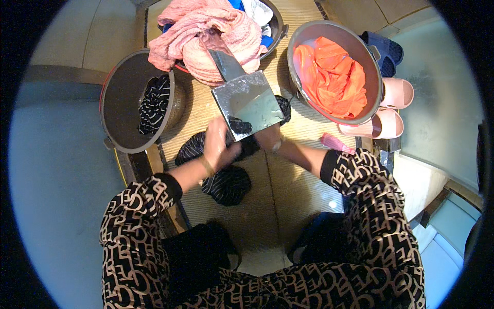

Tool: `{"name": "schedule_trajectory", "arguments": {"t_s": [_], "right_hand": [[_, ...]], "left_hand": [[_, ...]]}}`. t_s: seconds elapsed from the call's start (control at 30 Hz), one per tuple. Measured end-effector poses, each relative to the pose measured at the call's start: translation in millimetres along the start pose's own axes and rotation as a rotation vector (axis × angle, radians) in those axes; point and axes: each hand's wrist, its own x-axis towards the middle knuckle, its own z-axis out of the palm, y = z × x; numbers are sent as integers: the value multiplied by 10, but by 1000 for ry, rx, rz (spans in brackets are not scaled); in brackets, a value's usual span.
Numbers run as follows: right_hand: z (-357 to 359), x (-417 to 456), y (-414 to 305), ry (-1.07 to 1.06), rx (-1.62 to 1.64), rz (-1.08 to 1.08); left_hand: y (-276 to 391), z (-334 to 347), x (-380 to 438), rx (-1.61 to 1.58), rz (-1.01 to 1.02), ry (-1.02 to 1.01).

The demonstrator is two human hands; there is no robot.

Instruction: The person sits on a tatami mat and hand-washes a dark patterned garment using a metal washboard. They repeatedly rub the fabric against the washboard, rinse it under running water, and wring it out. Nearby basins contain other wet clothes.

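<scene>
Black cloth with thin pale stripes point(227, 186) lies bunched on the ribbed floor before me. My left hand point(219, 146) is blurred and closes on a fold of this cloth, with more of it on either side. To its right, my right hand point(269, 137) grips the dark cloth too, its fingers partly hidden. A square, mirror-finished metal fixture point(249, 104) on a flat arm hangs in view above the hands and covers part of them. Another dark bunch point(285, 109) shows past the fixture's right edge.
A tilted grey bucket point(124, 112) at left holds striped black cloth point(155, 103). Pink cloth point(189, 46) heaps over a basin point(278, 36) at the back. Orange cloth point(334, 79) sits in a right-hand bucket point(305, 29). Nearby are a pink brush point(336, 143), pink slippers point(397, 93) and dark slippers point(388, 48).
</scene>
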Motion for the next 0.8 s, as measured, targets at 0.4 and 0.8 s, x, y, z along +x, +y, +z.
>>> {"name": "schedule_trajectory", "arguments": {"t_s": [0.4,0.8], "right_hand": [[369,128,537,-263,-122,-171],[77,-729,-297,-87,-59,-140]], "left_hand": [[-1008,580,258,-101,-344,-265],[305,-63,-273,293,292,-457]]}}
